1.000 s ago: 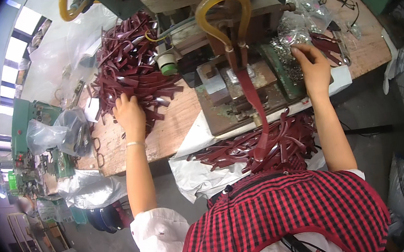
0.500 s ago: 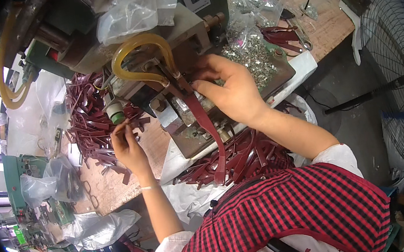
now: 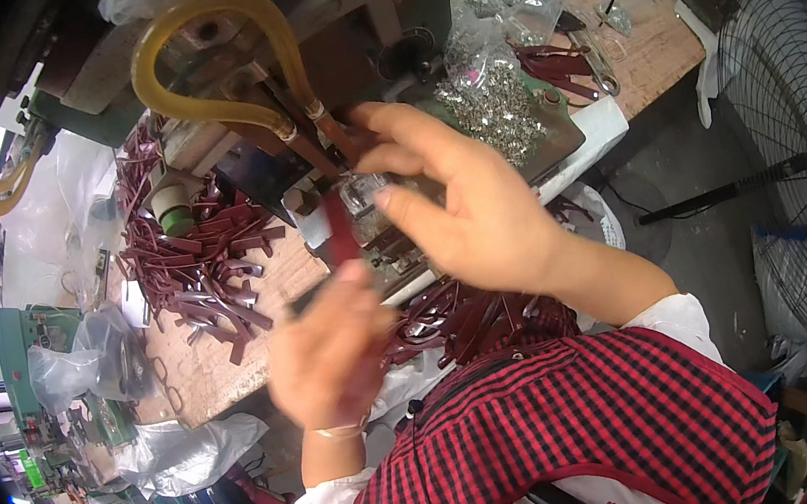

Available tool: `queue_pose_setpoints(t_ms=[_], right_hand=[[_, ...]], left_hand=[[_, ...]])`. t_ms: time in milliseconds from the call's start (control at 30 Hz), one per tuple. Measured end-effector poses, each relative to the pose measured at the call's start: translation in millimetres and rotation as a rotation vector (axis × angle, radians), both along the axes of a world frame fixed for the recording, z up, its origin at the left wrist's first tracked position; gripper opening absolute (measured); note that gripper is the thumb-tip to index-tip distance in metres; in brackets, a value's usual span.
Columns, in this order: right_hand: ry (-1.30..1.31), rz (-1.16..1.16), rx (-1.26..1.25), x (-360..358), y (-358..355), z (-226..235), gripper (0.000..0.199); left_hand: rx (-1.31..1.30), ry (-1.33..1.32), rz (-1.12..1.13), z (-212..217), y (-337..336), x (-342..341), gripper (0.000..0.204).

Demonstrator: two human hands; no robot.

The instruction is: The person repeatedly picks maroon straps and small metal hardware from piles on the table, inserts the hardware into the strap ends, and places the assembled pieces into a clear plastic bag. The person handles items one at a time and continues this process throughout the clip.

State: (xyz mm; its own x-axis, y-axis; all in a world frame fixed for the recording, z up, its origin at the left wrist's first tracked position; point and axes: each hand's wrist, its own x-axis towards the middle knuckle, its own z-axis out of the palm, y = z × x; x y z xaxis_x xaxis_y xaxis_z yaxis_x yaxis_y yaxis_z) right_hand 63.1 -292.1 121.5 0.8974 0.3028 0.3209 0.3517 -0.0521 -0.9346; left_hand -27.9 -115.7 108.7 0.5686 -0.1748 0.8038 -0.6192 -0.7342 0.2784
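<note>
Hands meet at the press: right hand (image 3: 464,209) pinches the dark red strap (image 3: 341,234) under the head to line it up, blurry left hand (image 3: 331,357) grasps its near end to steady it.

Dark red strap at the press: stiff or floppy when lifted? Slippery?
Probably semi-flexible: the dark red strap runs fairly straight between the left hand and the machine, while the strap pile shows bent, curled pieces. Likely light, since loose straps lie heaped on each other. Surface looks smooth, so perhaps a little slippery.
</note>
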Motion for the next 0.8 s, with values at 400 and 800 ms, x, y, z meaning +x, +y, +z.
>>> queue_pose_setpoints(t_ms=[400,800], right_hand=[[-0.448,-0.605,-0.693,76,-85,-122,0.023],[0.054,-0.577,-0.089,73,-96,-109,0.019]], left_hand=[[0.186,-0.183,-0.105,-14,-14,37,0.033],[0.035,0.036,0.191,-53,19,-37,0.025]])
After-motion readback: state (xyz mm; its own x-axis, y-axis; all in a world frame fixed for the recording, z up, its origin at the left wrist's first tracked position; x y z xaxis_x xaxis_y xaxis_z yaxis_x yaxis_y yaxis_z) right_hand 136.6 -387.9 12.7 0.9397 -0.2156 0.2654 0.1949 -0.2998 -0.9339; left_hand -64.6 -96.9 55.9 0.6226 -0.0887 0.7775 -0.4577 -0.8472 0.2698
